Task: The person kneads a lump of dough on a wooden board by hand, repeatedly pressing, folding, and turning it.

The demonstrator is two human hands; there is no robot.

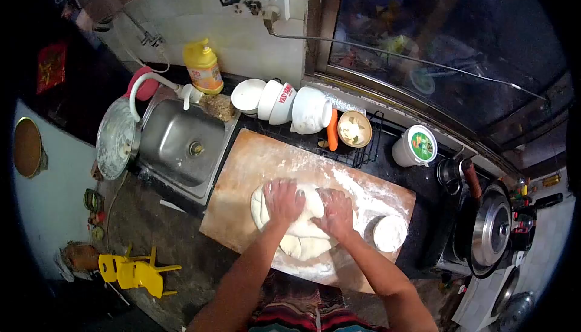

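Observation:
A large, folded lump of pale dough (307,229) lies on a floured wooden board (242,156). My left hand (285,202) presses on the dough's upper left part, its fingers stretched out and lying flat. At the dough's right side, my right hand (336,212) grips the edge, the thumb over the surface and the fingers partly curled. Loose flour (369,193) is spread over the board beyond my right hand. A round white tub of flour (390,233) stands at the board's right end.
A steel sink (187,144) is at the left, with a yellow bottle (203,67) behind it. White bowls (310,111), a carrot (332,130) and a small bowl (354,129) line the back. At right are a lidded bucket (415,146) and a lidded pan (491,229).

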